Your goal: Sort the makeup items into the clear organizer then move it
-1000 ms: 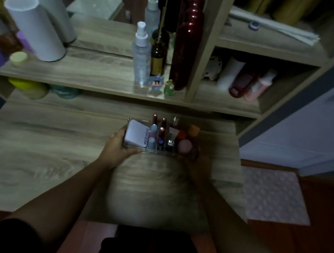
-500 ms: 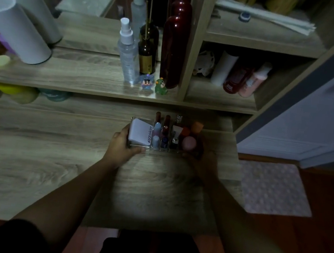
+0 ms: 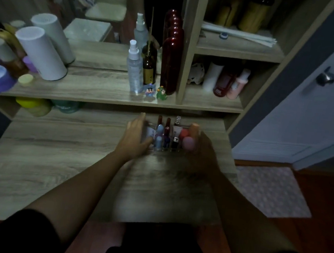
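The clear organizer stands on the wooden desk, near its back right part. It holds several makeup items: lipsticks, blue-capped tubes, a pink sponge, an orange-capped item and a white box largely hidden behind my fingers. My left hand grips the organizer's left end. My right hand grips its right end. The scene is dim and the hands are slightly blurred.
Just behind the organizer runs a low shelf with a spray bottle, a brown bottle, a tall dark red bottle, two small figurines and white cylinders. A cubby with bottles lies at right. A door stands further right.
Both hands have carried the organizer away from me toward the back of the desk, under the shelf edge. My left hand has shifted over the white box.
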A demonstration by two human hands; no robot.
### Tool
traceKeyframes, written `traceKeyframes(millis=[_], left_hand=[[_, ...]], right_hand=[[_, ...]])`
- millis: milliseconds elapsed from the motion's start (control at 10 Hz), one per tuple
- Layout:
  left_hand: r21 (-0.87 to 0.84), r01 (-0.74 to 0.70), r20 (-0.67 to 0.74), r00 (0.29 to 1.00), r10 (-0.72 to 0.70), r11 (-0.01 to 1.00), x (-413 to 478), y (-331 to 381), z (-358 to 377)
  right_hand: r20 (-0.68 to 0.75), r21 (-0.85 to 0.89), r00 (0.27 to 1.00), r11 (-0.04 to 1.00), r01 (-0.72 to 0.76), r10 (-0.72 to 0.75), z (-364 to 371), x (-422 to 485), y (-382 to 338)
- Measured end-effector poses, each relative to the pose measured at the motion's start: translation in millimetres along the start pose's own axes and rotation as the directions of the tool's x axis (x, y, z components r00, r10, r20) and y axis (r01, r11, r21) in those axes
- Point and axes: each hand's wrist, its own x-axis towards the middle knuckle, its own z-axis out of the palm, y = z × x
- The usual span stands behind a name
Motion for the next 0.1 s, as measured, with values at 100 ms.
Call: traceKeyframes(millis=[100], left_hand=[[0.107,-0.06,0.05,0.997,0.055,0.992,4.9,31.9,0.8]], right_hand=[[-0.04,-0.121,0.999,0.992,0.017,-0.022,-12.8,-13.6,-16.1]])
